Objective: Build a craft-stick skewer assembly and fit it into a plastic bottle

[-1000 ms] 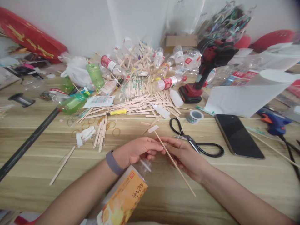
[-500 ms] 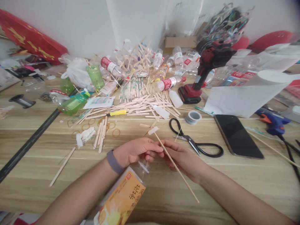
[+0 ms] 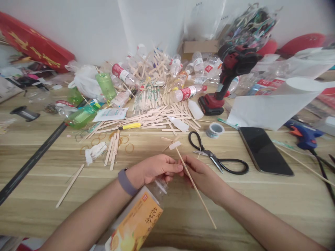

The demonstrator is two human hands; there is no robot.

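Note:
A thin wooden stick (image 3: 199, 195) with a small white piece (image 3: 175, 145) at its upper end slants down to the right between my hands. My right hand (image 3: 196, 172) is closed round the stick, its fingertips partly hidden. The fingers of my left hand (image 3: 159, 169) are closed and meet the stick near the right fingertips. Under my left wrist lies a clear bottle with an orange label (image 3: 136, 223), its neck just below my left fingers. Beyond the fingers, light wooden pieces (image 3: 167, 139) are partly hidden behind the white piece.
Black scissors (image 3: 216, 160), a wire spool (image 3: 215, 130) and a phone (image 3: 265, 150) lie to the right. Behind stand a red-black drill (image 3: 213, 101) and a heap of craft sticks (image 3: 157, 118) with bottles. A glue gun (image 3: 305, 134) is far right.
The stick has tilted a little steeper, its lower end shifting left and its white end moving slightly right. Both hands stay nearly in place.

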